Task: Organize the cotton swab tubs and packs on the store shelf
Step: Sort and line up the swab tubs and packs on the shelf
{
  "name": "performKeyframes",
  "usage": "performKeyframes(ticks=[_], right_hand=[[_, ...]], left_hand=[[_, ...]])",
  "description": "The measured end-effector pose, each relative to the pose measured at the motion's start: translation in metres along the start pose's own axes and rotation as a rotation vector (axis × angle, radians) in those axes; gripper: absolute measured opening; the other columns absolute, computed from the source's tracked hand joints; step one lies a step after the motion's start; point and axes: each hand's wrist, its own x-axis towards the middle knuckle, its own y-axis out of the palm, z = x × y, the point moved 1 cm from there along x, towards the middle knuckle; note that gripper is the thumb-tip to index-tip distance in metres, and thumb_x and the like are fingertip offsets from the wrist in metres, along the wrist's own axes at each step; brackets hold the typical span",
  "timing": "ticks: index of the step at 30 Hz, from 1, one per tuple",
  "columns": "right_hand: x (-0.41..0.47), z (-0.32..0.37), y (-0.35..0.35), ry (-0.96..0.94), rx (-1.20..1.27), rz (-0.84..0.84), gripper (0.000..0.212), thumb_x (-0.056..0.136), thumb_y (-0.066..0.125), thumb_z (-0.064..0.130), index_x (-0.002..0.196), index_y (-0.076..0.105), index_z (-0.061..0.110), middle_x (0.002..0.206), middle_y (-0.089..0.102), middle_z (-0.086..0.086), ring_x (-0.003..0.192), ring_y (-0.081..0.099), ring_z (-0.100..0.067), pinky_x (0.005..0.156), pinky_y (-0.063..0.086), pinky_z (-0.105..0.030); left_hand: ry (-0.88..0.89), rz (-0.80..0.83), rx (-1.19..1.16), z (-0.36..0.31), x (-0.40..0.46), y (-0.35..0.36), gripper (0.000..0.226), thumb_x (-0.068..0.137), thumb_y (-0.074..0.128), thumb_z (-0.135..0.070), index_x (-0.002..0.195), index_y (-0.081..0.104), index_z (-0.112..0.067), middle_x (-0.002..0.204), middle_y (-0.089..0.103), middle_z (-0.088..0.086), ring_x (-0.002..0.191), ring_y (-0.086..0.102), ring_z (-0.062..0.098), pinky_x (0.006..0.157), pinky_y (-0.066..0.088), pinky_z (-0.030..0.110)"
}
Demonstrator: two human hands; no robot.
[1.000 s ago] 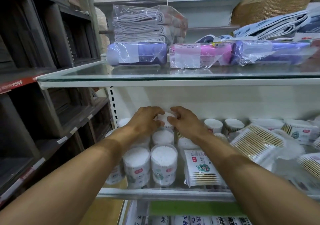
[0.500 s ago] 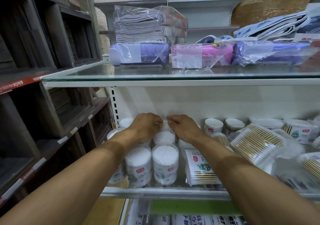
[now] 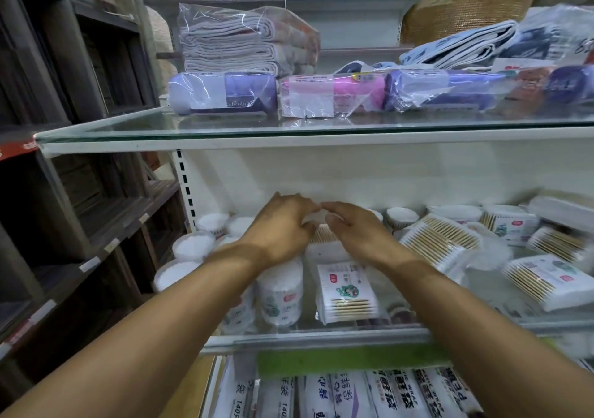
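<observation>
Both hands reach to the back of the middle shelf (image 3: 321, 337), at the centre of the frame; the left hand (image 3: 283, 228) and right hand (image 3: 356, 234) lie side by side, fingertips nearly meeting, fingers loosely curved over something I cannot make out, so a grip cannot be told. The cotton swab tubs (image 3: 279, 292) stand in rows at lower centre-left; clear round walls packed full of white swabs; likely light, stiff and smooth, best taken around the side wall. The flat packs (image 3: 347, 292) just right of them, and a heap (image 3: 440, 240) toward the right edge, hold wooden-stemmed swabs in thin film; soft and slippery, I judge, so hold them by the edges.
</observation>
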Motion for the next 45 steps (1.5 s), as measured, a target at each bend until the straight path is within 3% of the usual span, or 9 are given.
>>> performKeyframes(ticks=[6, 10, 17, 21, 24, 29, 34, 39, 45], right_hand=[[-0.046, -0.041, -0.058, 0.035, -0.182, -0.173, 0.037, 0.096, 0.054, 0.019, 0.133, 0.058, 0.016, 0.135, 0.06, -0.007, 0.124, 0.054, -0.026, 0.105, 0.04, -0.036], [-0.066, -0.065, -0.078, 0.041, -0.419, -0.215, 0.049, 0.091, 0.052, 0.038, 0.134, 0.057, 0.014, 0.137, 0.057, -0.014, 0.128, 0.049, -0.033, 0.108, 0.034, -0.042], [-0.081, -0.094, -0.082, 0.057, -0.586, -0.229, 0.055, 0.095, 0.043, 0.053, 0.132, 0.058, 0.015, 0.129, 0.063, -0.009, 0.12, 0.054, -0.03, 0.102, 0.039, -0.041], [-0.091, -0.103, -0.078, -0.059, -0.601, -0.379, 0.06, 0.091, 0.036, 0.057, 0.11, 0.07, 0.011, 0.1, 0.072, -0.01, 0.094, 0.063, -0.033, 0.084, 0.047, -0.043], [-0.094, -0.107, -0.074, -0.123, -0.583, -0.505, 0.047, 0.091, 0.046, 0.048, 0.099, 0.072, 0.009, 0.088, 0.07, -0.009, 0.082, 0.061, -0.031, 0.074, 0.046, -0.04], [-0.095, -0.113, -0.084, 0.014, -0.318, -0.559, 0.031, 0.092, 0.059, 0.038, 0.106, 0.07, 0.013, 0.098, 0.063, -0.006, 0.088, 0.056, -0.023, 0.074, 0.039, -0.031], [-0.097, -0.123, -0.121, 0.103, -0.056, -0.737, 0.017, 0.093, 0.062, 0.025, 0.099, 0.07, 0.011, 0.096, 0.063, -0.006, 0.084, 0.054, -0.017, 0.074, 0.035, -0.022], [-0.1, -0.15, -0.177, 0.293, 0.123, -0.958, 0.018, 0.094, 0.056, 0.037, 0.096, 0.066, 0.022, 0.095, 0.068, -0.007, 0.088, 0.065, -0.026, 0.08, 0.055, -0.042], [-0.116, -0.178, -0.203, 0.416, 0.101, -0.996, 0.026, 0.096, 0.054, 0.035, 0.099, 0.067, 0.013, 0.088, 0.064, -0.003, 0.079, 0.058, -0.019, 0.07, 0.038, -0.026]], left_hand=[[0.036, 0.214, 0.051, -0.049, -0.018, 0.009, 0.041, 0.096, 0.053, -0.04, 0.136, 0.051, -0.032, 0.141, 0.052, -0.004, 0.133, 0.041, 0.022, 0.111, 0.031, 0.036], [0.096, 0.41, 0.113, -0.07, -0.032, 0.026, 0.049, 0.091, 0.054, -0.053, 0.134, 0.049, -0.03, 0.136, 0.053, -0.003, 0.124, 0.047, 0.022, 0.101, 0.042, 0.038], [0.11, 0.609, 0.288, -0.078, -0.042, 0.044, 0.086, 0.083, 0.061, -0.061, 0.15, 0.024, -0.023, 0.162, 0.015, 0.002, 0.145, 0.022, 0.025, 0.116, 0.027, 0.045], [0.085, 0.592, 0.26, -0.077, -0.041, 0.045, 0.089, 0.083, 0.07, -0.045, 0.153, 0.017, -0.03, 0.163, 0.001, -0.001, 0.149, 0.011, 0.024, 0.119, 0.021, 0.045], [0.092, 0.575, 0.221, -0.079, -0.043, 0.044, 0.078, 0.084, 0.07, -0.042, 0.148, 0.026, -0.04, 0.162, 0.013, -0.003, 0.145, 0.021, 0.025, 0.116, 0.026, 0.046], [0.101, 0.47, 0.182, -0.082, -0.042, 0.041, 0.049, 0.089, 0.063, -0.034, 0.135, 0.047, -0.042, 0.148, 0.041, -0.006, 0.127, 0.045, 0.019, 0.105, 0.041, 0.04], [0.082, 0.389, 0.187, -0.088, -0.039, 0.035, 0.047, 0.087, 0.055, -0.03, 0.132, 0.05, -0.041, 0.139, 0.051, -0.009, 0.12, 0.051, 0.016, 0.1, 0.045, 0.036], [0.066, 0.254, 0.204, -0.101, -0.031, 0.022, 0.043, 0.088, 0.054, -0.034, 0.131, 0.051, -0.042, 0.137, 0.053, -0.011, 0.118, 0.053, 0.016, 0.097, 0.046, 0.032], [0.189, 0.07, 0.159, -0.134, -0.012, 0.022, 0.042, 0.09, 0.053, -0.03, 0.131, 0.053, -0.038, 0.14, 0.047, -0.011, 0.13, 0.042, 0.015, 0.103, 0.041, 0.033]])
